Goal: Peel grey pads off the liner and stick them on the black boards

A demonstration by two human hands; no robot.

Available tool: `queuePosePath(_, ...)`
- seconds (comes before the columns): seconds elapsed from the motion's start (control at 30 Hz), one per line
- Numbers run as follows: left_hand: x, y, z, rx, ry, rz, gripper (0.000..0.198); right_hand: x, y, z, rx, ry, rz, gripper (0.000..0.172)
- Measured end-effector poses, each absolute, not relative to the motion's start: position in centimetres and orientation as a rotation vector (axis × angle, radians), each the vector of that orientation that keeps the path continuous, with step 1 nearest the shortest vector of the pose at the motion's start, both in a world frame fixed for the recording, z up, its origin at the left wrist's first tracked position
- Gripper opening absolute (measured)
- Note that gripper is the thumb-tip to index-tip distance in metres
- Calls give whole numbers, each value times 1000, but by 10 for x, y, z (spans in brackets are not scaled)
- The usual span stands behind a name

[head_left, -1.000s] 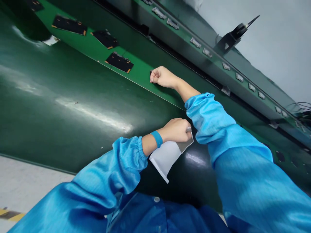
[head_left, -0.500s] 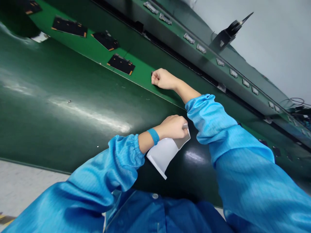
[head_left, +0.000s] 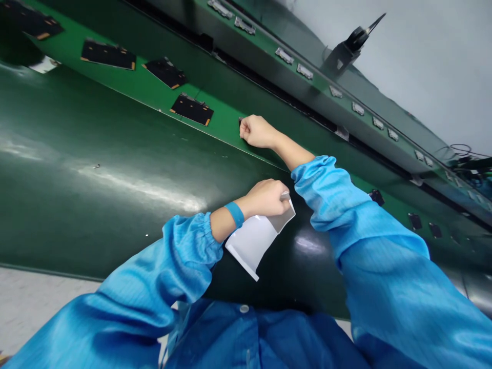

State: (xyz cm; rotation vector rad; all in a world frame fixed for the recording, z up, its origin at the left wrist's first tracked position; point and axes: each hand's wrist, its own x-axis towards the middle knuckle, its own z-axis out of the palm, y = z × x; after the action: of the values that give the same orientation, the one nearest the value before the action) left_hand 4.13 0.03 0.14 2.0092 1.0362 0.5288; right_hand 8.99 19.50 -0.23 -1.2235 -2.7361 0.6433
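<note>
– If looking to the near side of the green strip [head_left: 225, 121], clamped on what with the left hand [head_left: 267, 199]?

– On a white sheet [head_left: 251, 238]. Gripped by its greyish end, with fingers folded over, and hanging down towards the body on the near side of the green strip.

– And with the right hand [head_left: 258, 131]?

– Curled over the green strip, apart from the left hand, fingertips at a dark piece [head_left: 241, 121] mostly hidden behind them. Cannot tell whether gripping it or merely pressing.

– Anything more on the green strip?

– Yes: 4 black boards [head_left: 191, 109] with orange patches, spaced along its left stretch. Smaller dark parts [head_left: 415, 221] along its right stretch.

– And past its far side?

– A ledge [head_left: 320, 81] with small silvery parts [head_left: 284, 55] in a row, plus a black stand [head_left: 341, 55] with a pointed tip.

– Back on the near side?

– A shiny dark green bench [head_left: 115, 215], a tiny bit [head_left: 96, 166] lying on it. Also a blue wristband [head_left: 235, 214] around the left wrist.
</note>
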Motion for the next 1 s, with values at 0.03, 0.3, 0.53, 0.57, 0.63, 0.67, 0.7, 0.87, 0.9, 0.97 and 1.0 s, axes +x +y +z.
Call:
queuePosePath(0.03, 41, 1, 1, 2001, 1030, 534, 21, 91, 195, -5, -1234, -2744, 620, 18)
queuePosePath(0.3, 38, 0, 1, 1857, 977, 615, 20, 105, 195, -4, -1651, -2486, 399, 43)
queuePosePath(0.53, -15, 7, 16, 1592, 1231, 898, 27, 171, 109, 24, -1168, -2225, 1142, 29)
queuePosePath(0.57, -22, 8, 16, 1546, 1270, 940, 29, 177, 92, 22, -1068, -2205, 1224, 30)
queuePosePath(0.63, -29, 9, 16, 1443, 1297, 1027, 32, 183, 62, 13, -1008, -2130, 1204, 26)
queuePosePath(0.67, -30, 9, 16, 1391, 1289, 1065, 32, 184, 51, 8, -1030, -2077, 1145, 22)
queuePosePath(0.7, -29, 9, 15, 1347, 1279, 1096, 33, 183, 42, 3, -1061, -2017, 1091, 18)
queuePosePath(0.87, -24, 4, 11, 1341, 1326, 1099, 31, 173, 29, -6, -1060, -1925, 933, 14)
queuePosePath(0.9, -23, 4, 11, 1361, 1339, 1085, 31, 171, 29, -6, -1057, -1935, 872, 12)
queuePosePath(0.97, -21, 3, 10, 1398, 1362, 1062, 32, 170, 29, -4, -1072, -1962, 751, 10)
queuePosePath(1.0, -20, 2, 9, 1413, 1371, 1055, 32, 170, 28, -4, -1089, -1976, 706, 11)
